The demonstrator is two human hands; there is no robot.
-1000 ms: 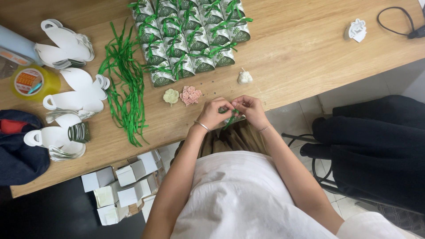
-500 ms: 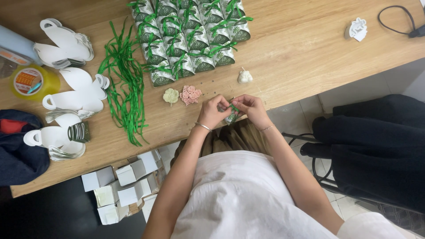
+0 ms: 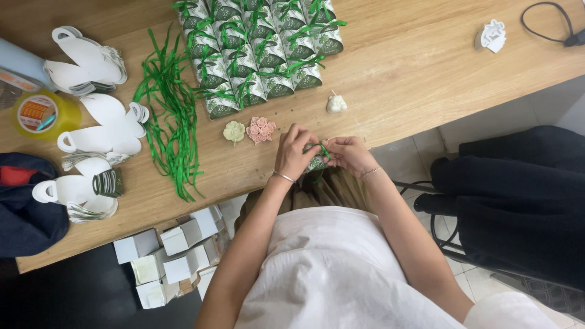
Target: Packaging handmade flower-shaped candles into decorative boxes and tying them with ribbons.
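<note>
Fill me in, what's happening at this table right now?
A person holds a small green-patterned favour box at the table edge, left hand and right hand both working a green ribbon on it. Rows of finished ribboned boxes sit further up the wooden table, with loose green ribbons and flat white box blanks to the left.

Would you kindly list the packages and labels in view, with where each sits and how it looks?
Green-and-white gift boxes: rows at the table's far edge, tied with green ribbon.
Small box: between left hand and right hand.
White cartons: stacked below the table.
Yellow tub: round, with orange-and-white label.
</note>
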